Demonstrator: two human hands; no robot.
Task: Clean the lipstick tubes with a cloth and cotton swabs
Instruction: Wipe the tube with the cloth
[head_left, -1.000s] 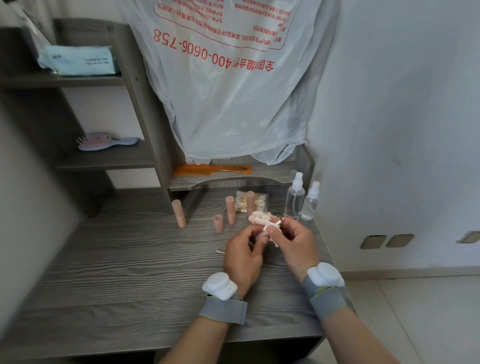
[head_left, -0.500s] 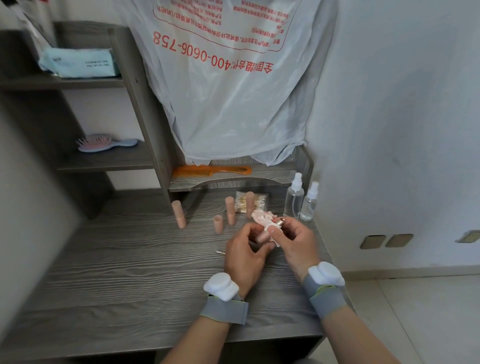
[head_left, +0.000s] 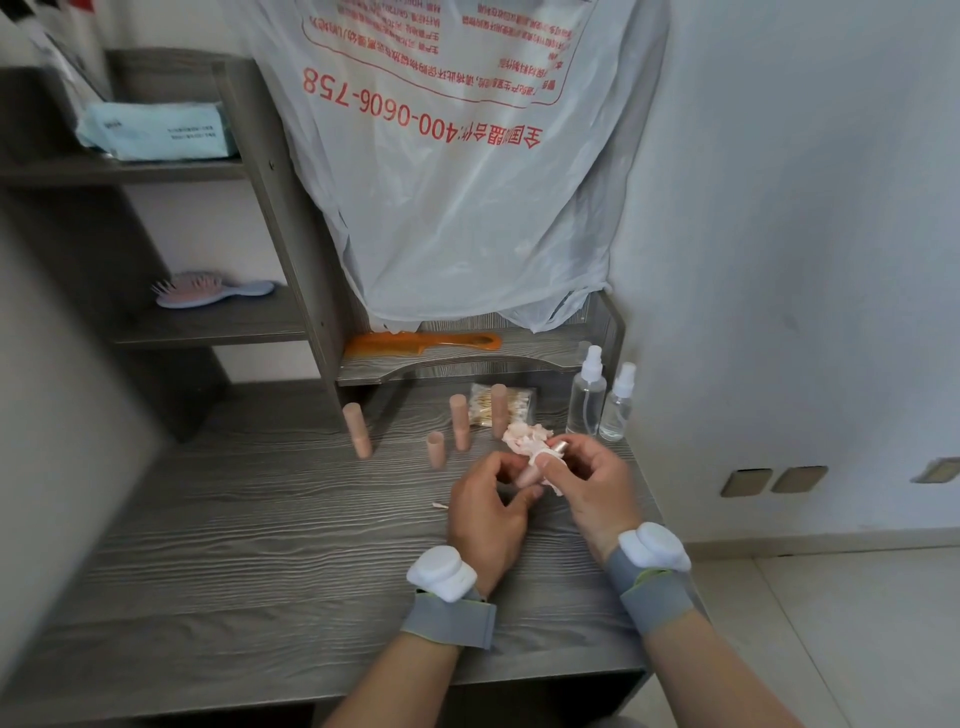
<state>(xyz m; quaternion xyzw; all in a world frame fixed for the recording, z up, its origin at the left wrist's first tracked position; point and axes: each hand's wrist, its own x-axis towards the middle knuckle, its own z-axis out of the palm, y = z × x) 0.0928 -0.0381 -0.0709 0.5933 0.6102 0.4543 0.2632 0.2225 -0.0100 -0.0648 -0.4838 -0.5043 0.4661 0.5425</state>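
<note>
— What did the packet (head_left: 523, 399) hold?
— Cotton swabs (head_left: 484, 414) (two spray bottles (head_left: 587, 402) looked clear). Above the desk (head_left: 260, 519), left hand (head_left: 485, 514) pinched the lipstick tube (head_left: 528, 475); right hand (head_left: 592, 488) gripped the cloth (head_left: 522, 436) round its top.

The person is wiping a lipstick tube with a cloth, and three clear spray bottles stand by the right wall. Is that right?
Not quite. The head view shows only two by the wall: a taller spray bottle and a shorter spray bottle. The rest holds: the left hand holds the lipstick tube, the right hand wipes it with the cloth.
</note>
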